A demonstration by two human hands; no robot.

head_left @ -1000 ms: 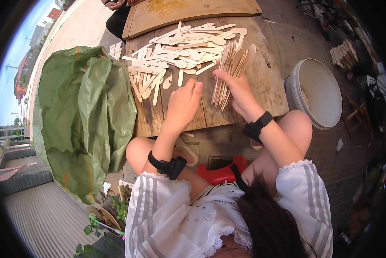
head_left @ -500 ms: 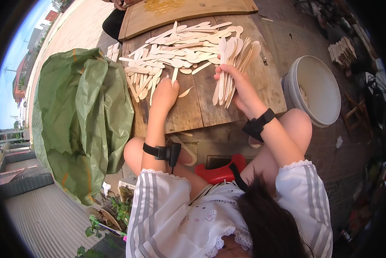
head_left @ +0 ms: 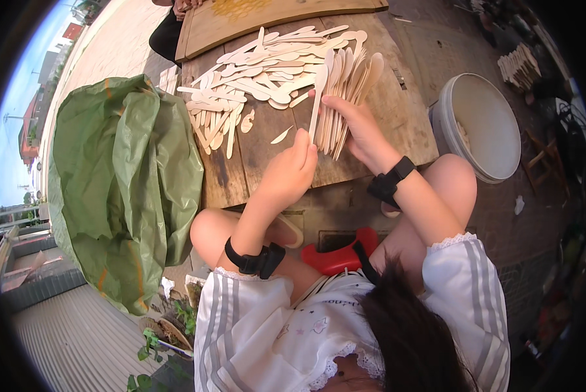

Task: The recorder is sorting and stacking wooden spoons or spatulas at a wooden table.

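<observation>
My right hand (head_left: 360, 129) grips a fanned bundle of pale wooden spoons (head_left: 346, 81), held upright over the table's right half. Pinched by its lower end in my left hand (head_left: 289, 168), a single wooden spoon (head_left: 318, 98) stands against the bundle's left side. Its bowl points away from me. Beyond my hands a loose heap of wooden spoons (head_left: 267, 72) lies in all directions on the wooden table (head_left: 267, 173). Two small pieces lie apart from the heap: a thin sliver (head_left: 281, 136) and a short spoon-like bit (head_left: 247, 121).
A large green sack (head_left: 123, 189) hangs at the table's left. To the right stands a white bucket (head_left: 482, 127) with some wooden pieces inside. A raised board (head_left: 280, 23) with yellow bands (head_left: 237, 8) crosses the far end, near another person's hands (head_left: 187, 5). A red stool (head_left: 342, 255) is beneath me.
My left hand has come from the heap's near edge rightward to the bundle, carrying one wooden spoon. My right hand still holds the bundle, shifted slightly left.
</observation>
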